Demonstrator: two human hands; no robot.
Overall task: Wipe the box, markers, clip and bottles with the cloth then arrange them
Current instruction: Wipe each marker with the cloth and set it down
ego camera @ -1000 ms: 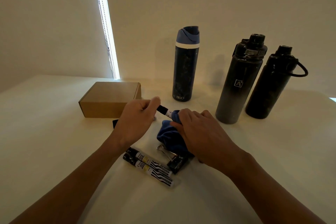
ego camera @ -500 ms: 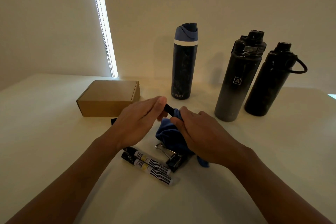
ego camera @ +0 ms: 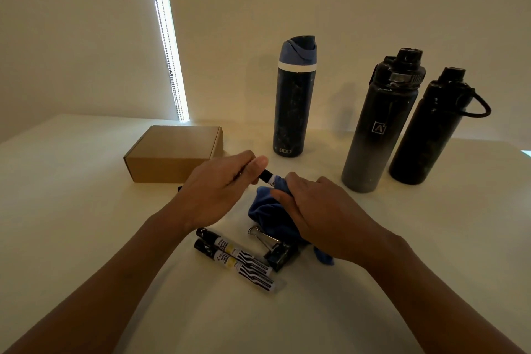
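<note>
l hand (ego camera: 218, 190) pinches marker (ego camera: 268, 177) above table (ego camera: 86, 238) | r hand (ego camera: 319, 210) grips blue cloth (ego camera: 270, 213) round its far end | nearby: 2 markers (ego camera: 235, 259), clip (ego camera: 275, 250), box (ego camera: 175, 152), 3 bottles (ego camera: 293, 106) behind

Blue cloth (ego camera: 273, 211) wraps held black-capped marker (ego camera: 268, 177).

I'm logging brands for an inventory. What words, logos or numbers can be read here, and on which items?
"BDO": at the foot of the blue-capped bottle.
"A" in a square badge: on the middle bottle.
Two markers on the table: printed labels, too small and blurred to read.
Marker held by the left hand: print unreadable.
Box, clip, right bottle: no text visible.
</note>
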